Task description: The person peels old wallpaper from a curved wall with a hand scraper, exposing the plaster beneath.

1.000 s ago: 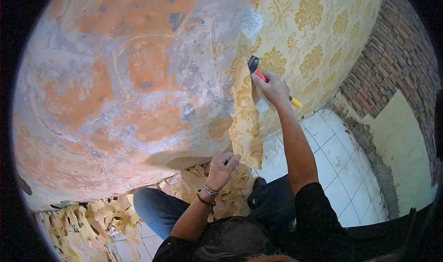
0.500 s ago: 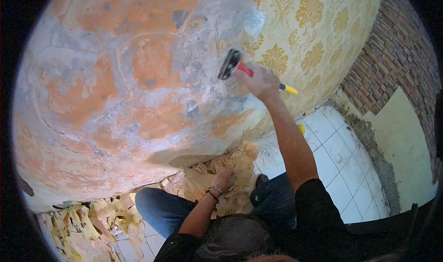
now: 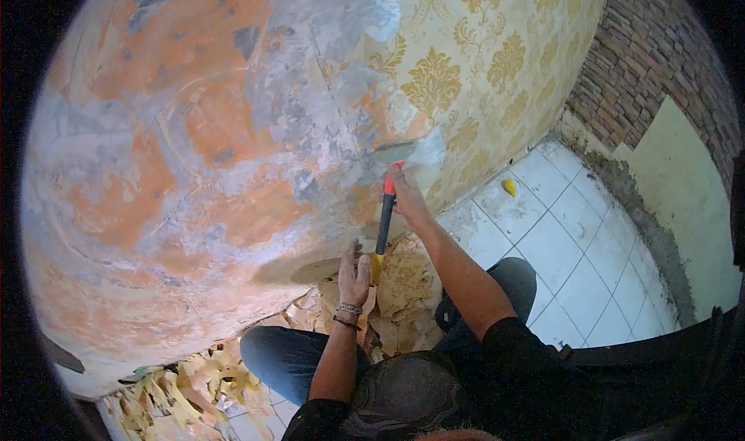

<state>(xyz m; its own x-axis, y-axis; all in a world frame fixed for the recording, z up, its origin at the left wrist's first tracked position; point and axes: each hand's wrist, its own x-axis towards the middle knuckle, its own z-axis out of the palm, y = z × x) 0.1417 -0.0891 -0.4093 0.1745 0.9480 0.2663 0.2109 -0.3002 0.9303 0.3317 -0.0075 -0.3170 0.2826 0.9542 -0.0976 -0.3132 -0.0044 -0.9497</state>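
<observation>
My right hand is wrapped round the upper part of a long-handled wallpaper scraper, close to its red neck. The wide blade lies against the wall, where bare patchy plaster borders yellow damask wallpaper. From there the dark handle runs down to a yellow end. Beside that yellow end, my left hand has its fingers stretched out toward the wall, a bracelet at its wrist.
Torn wallpaper scraps cover the floor between my knees, with another heap at lower left. White floor tiles extend right, with a small yellow piece on them. Brick-patterned covering is partly stripped from the right-hand wall.
The scraper has come down and turned, its handle now pointing toward me and its blade at the wall. My left hand has risen from the scraps to beside the handle's end.
</observation>
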